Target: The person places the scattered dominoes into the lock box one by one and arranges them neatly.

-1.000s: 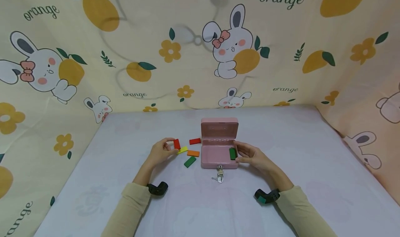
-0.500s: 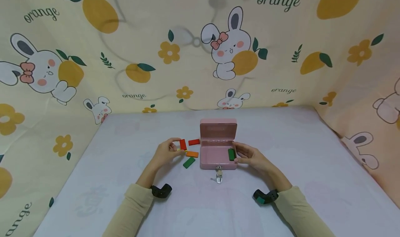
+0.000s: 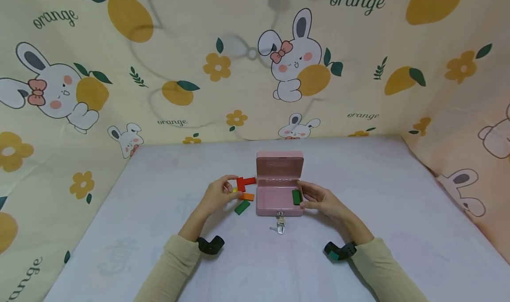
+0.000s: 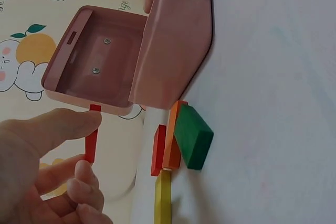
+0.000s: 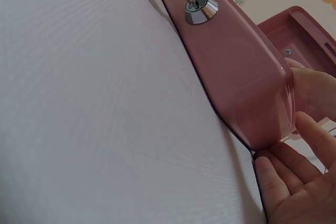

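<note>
My left hand [image 3: 217, 196] pinches a red block [image 4: 92, 136] between thumb and fingers, raised left of the pink cash box [image 3: 275, 213]. Below it lie a yellow block [image 4: 163, 198], an orange block [image 3: 247, 197], a green block [image 3: 242, 207] and a second red block [image 3: 250, 180]. The cash box has its lid [image 3: 280, 165] raised, and another green block [image 3: 296, 197] rests inside by the right wall. My right hand [image 3: 323, 200] grips the box's right end, some fingers against the outer wall and one at the rim.
A key with a ring [image 3: 280, 226] hangs from the lock [image 5: 200, 10] on the box's front. All stands on a white-covered table [image 3: 275, 266]. A patterned cloth [image 3: 239, 94] rises behind it.
My left hand has moved right with the red block, toward the box, and now partly covers the yellow block. The right hand has stayed at the box.
</note>
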Demonstrator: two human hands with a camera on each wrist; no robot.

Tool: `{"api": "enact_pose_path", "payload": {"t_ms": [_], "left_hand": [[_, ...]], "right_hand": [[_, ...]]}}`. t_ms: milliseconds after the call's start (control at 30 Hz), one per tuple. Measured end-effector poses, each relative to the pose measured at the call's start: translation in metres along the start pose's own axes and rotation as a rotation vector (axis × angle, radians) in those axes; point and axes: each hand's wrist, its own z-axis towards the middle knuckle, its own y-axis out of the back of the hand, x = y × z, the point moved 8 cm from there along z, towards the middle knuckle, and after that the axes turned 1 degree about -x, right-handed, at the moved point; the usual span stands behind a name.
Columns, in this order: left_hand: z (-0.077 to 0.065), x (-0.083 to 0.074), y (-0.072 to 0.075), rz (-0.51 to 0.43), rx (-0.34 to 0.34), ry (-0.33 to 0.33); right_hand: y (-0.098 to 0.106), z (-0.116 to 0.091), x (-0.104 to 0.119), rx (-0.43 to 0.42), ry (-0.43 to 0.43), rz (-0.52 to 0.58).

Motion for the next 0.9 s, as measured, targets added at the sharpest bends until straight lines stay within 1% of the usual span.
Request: {"api": "enact_pose_path", "payload": {"t_ms": [333,567,900], "left_hand": [[0.000,-0.002,-0.005,-0.018,0.028,0.025],[-0.001,-0.007,-0.008,-0.035,0.038,0.008],[-0.004,-0.013,-0.011,-0.055,0.040,-0.033]], "right_hand": [[0.001,-0.001,-0.001,0.002,-0.011,0.000],[0.001,0.000,-0.001,0.001,-0.006,-0.007],[0.001,-0.001,-0.002,-0.012,-0.039,-0.024]]}}
